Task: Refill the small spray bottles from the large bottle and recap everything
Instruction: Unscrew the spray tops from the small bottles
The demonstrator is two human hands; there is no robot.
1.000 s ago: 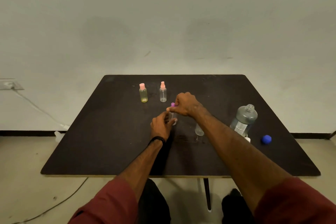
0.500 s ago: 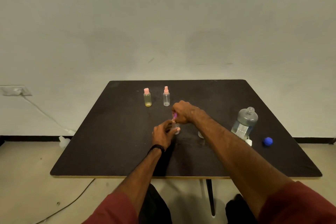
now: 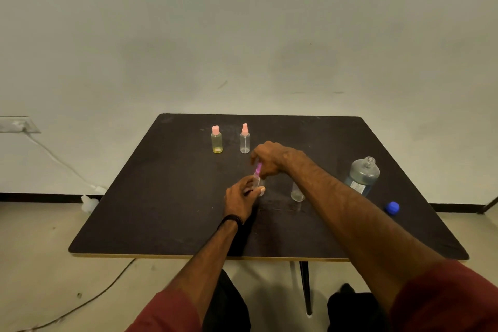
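Observation:
At the middle of the dark table (image 3: 167,213), my left hand (image 3: 241,198) grips a small clear spray bottle (image 3: 260,184). My right hand (image 3: 272,156) pinches its purple spray cap (image 3: 258,169) at the bottle's neck. Just right of it stands another small clear bottle (image 3: 297,193) with no cap, partly hidden by my right forearm. The large grey bottle (image 3: 362,175) stands uncapped at the right. Its blue cap (image 3: 392,207) lies on the table beside it.
Two small bottles with pink caps stand at the back: a yellowish bottle (image 3: 216,140) and a clear bottle (image 3: 244,139). A white cable (image 3: 54,156) runs from a wall socket down to the floor at the left. A table leg (image 3: 305,286) shows below the front edge.
My right hand has lowered the purple cap onto the bottle that my left hand holds. The camera view has shifted slightly.

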